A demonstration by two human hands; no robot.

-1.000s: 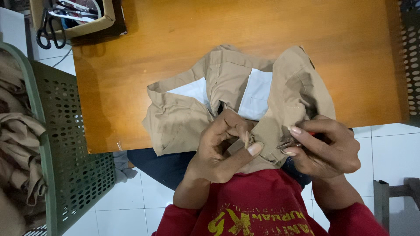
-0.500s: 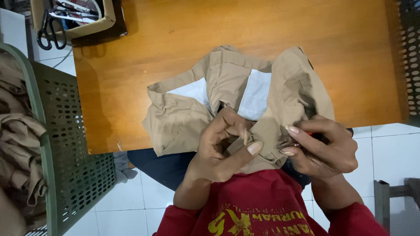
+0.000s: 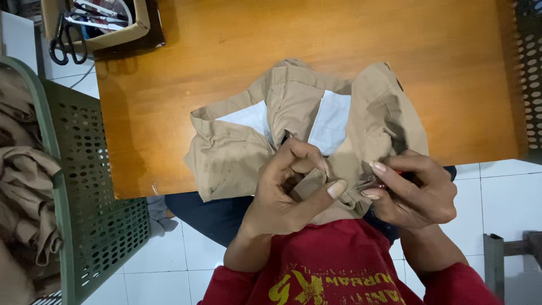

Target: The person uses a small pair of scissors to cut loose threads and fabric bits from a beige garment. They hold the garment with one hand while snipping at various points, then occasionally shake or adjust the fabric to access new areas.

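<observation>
Khaki garment (image 3: pixel 237 152) lies at the near edge of the wooden desk (image 3: pixel 214 62). Left hand (image 3: pixel 285 192) fingers pinch a fabric fold; right hand (image 3: pixel 415 189) fingers grasp a small metal tool (image 3: pixel 370 183) against the cloth.

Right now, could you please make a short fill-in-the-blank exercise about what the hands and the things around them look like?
1. Both hands pinch a ____-coloured garment at the table's near edge.
2. The left hand and right hand work above a ____ sleeved top.
3. The green perforated basket stands on the person's ____ side.
4. Black-handled ____ lie in a cardboard box.

Missing words: tan; red; left; scissors
</observation>
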